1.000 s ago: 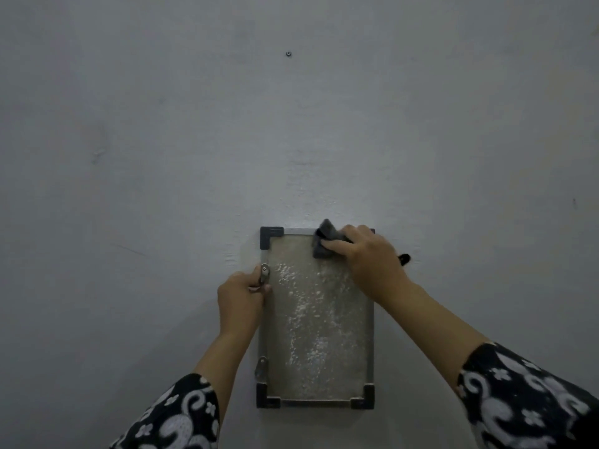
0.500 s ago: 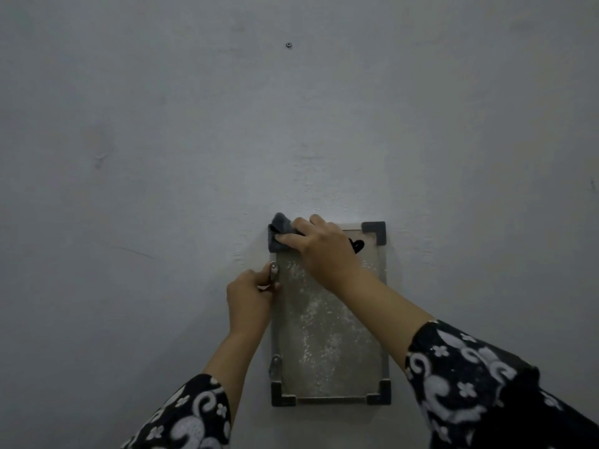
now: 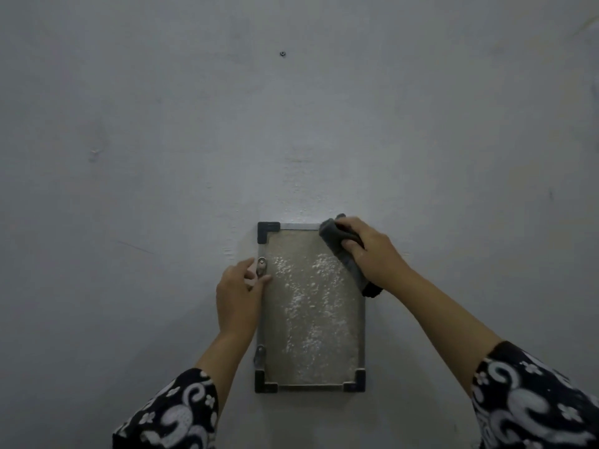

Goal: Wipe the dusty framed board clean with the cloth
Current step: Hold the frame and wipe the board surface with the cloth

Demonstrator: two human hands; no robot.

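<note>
Board: we saw the framed board (image 3: pixel 311 306) lying flat on a plain grey surface (image 3: pixel 129 222), long side running away from us, with black caps at three visible corners.
Dust: white powder (image 3: pixel 308 286) lay thick down the middle of the panel; the strip along the top looked clearer.
Cloth: the dark grey cloth (image 3: pixel 337 241) covered the board's far right corner and trailed down its right edge.
Right hand: our right hand (image 3: pixel 372 254) pressed on the cloth, its fingers (image 3: pixel 348 231) curled over the bunched end and gripping it.
Left hand: our left hand (image 3: pixel 238 296) rested against the left frame edge, fingers loosely bent, thumb touching beside a small metal bracket (image 3: pixel 261 265); we could not tell whether it gripped the frame.
Sleeves: black with white swirls.
Surface: one small dark screw (image 3: pixel 282 54) showed well beyond the board.
</note>
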